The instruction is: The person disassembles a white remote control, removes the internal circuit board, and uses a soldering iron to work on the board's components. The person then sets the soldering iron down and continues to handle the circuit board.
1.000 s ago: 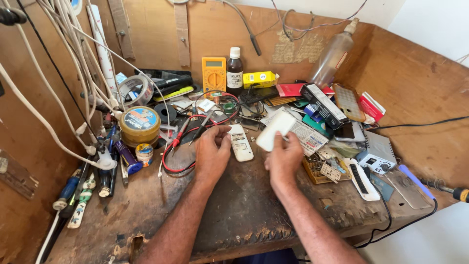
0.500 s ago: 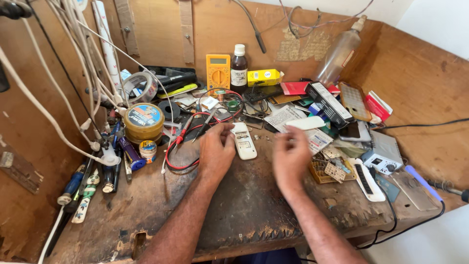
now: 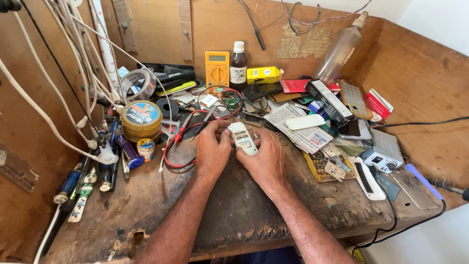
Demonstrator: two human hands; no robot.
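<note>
A small white remote control body lies on the worn wooden workbench, its open side up. My left hand grips its left edge and my right hand holds its right edge and lower end. Both hands rest on the bench. A white oblong cover lies apart on a printed paper sheet to the right. Red and black test leads curl just left of my left hand.
Behind stand a yellow multimeter, a dark bottle, a yellow box and a plastic squeeze bottle. A yellow tin and screwdrivers sit left. Another white remote and circuit boards lie right. White cables hang left.
My right hand held the white cover a second ago, set it on the paper sheet to the right, then came back. Both hands have closed on the remote body.
</note>
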